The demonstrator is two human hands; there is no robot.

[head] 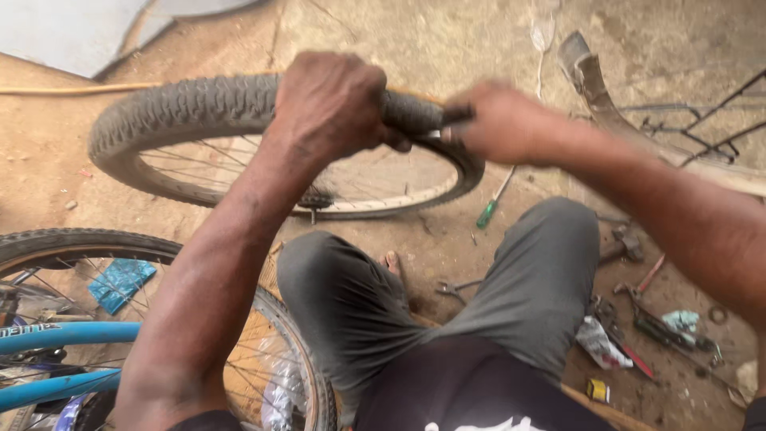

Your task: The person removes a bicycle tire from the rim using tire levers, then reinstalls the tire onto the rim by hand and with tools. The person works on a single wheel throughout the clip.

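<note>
Tyre (199, 108) of the loose bicycle wheel is being held up over the dirt floor (72, 160), far of the knees. Left hand (331, 104) is closing its grip around the tread at the near rim; right hand (499, 120) is pinching a thin dark tool at the bead, though blur is hiding its tip. Judged risk: the tool is slipping off the bead and nicking the tube or the left hand's knuckles. The wheel is also hanging unsupported, so it could twist free and drop toward the green-handled screwdriver (488, 211).

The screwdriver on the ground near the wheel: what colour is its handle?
Green, seen in the head view: the screwdriver lies beyond the right knee.
</note>
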